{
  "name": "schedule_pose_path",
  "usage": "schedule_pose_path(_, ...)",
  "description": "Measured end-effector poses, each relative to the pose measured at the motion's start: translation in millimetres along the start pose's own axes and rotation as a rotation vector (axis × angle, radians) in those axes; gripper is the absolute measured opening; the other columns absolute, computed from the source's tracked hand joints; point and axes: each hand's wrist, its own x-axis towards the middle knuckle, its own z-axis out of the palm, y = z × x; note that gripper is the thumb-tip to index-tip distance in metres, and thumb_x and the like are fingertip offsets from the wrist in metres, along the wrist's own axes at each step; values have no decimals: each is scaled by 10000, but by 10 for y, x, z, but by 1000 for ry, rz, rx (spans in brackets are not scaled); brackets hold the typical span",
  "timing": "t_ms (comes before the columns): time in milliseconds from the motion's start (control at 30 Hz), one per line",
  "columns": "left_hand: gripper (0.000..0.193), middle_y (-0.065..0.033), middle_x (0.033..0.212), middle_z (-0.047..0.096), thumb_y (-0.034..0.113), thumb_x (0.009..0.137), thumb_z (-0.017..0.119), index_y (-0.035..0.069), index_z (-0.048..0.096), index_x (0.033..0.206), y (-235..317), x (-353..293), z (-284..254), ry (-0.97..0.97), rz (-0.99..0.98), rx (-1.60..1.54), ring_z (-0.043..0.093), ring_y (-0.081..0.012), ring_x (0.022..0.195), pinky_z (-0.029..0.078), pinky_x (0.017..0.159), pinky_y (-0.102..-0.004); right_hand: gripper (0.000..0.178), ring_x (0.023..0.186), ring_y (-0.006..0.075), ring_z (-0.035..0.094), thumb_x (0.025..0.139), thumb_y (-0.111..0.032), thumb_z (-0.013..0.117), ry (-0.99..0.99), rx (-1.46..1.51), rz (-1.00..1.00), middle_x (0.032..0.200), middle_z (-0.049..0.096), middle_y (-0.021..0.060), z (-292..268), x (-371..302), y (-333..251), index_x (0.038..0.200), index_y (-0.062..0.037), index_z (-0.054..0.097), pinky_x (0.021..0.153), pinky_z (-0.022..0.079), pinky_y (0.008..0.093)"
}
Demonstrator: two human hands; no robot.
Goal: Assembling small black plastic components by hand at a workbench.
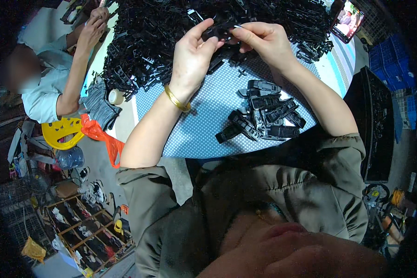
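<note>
Small black plastic part: Was held between both hands, over the near edge of the heap, at the far middle of the table.
Long axis: Seemed to run roughly left to right, from hand to hand; blended into the dark background, so could not tell front end from back.
Left hand: Reached from the near left toward the far right, wrist nearly straight. Was half curled, with forefinger stretched out and thumb bent toward it, gripping the left end of the part.
Right hand: Slanted from the near right toward the far left, back turned upward. Was curled into a close pinch of thumb and forefinger on the part's right end.
Shiny gold bangle: Circled the left wrist.
Heap of loose black plastic pieces: Spread widely over the far side, left and right of the hands.
Black cross-shaped piece: Lay alone, just near of the heap.
Cluster of oblong black plastic clips: Lay overlapped at the near right, some pointing left to right, others slanting.
Blue-and-white dotted table cover: Lay beneath the cluster.
Lit-screen phone: Leaned at the far right.
Co-worker in a pale shirt: Sat at the left, hands together toward the far side.
</note>
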Motion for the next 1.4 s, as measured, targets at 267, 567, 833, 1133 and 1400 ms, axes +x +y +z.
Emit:
schedule_pose_path(267, 332, -113, 909, 604, 43, 805, 578, -53, 502, 1113, 28, 24, -10, 117, 40, -4, 600, -119, 759, 509, 674, -205, 290, 688, 88, 581, 772, -242, 652, 55, -351, 4, 814, 642, 47, -88, 39, -26, 967, -28, 636, 608, 471, 216)
schedule_pose_path(567, 358, -94, 955, 590, 59, 819, 564, -33, 483, 1155, 107, 11, -12, -132, 14, -92, 582, -115, 810, 494, 749, -226, 272, 834, 157, 609, 797, -192, 610, -200, -107, -26, 903, 638, 94, -184, 74, -83, 1020, -36, 617, 773, 482, 278)
schedule_pose_path(833, 363, -77, 988, 556, 46, 834, 521, -12, 427, 1180, 189, -51, 60, -246, 170, -17, 550, -123, 861, 464, 750, -230, 410, 758, 160, 564, 813, -259, 577, -174, 452, 247, 1006, 578, 112, -409, 245, -70, 1134, -17, 495, 663, 457, 277)
schedule_pose_path(1133, 299, -152, 1052, 570, 123, 747, 611, 32, 565, 1029, 148, -355, 297, -736, 583, 518, 530, -293, 1026, 419, 873, -342, 186, 875, 216, 529, 721, -128, 634, -330, -853, -524, 891, 598, 73, -263, 118, 47, 880, -32, 630, 752, 454, 317)
schedule_pose_path(1400, 149, -60, 741, 635, 95, 788, 585, 15, 631, 906, 73, 61, -134, 20, 282, 377, 581, -93, 642, 460, 585, -208, 270, 818, 253, 554, 677, -199, 649, -205, -1012, -446, 831, 603, 78, -26, 194, 250, 900, -49, 625, 729, 460, 336)
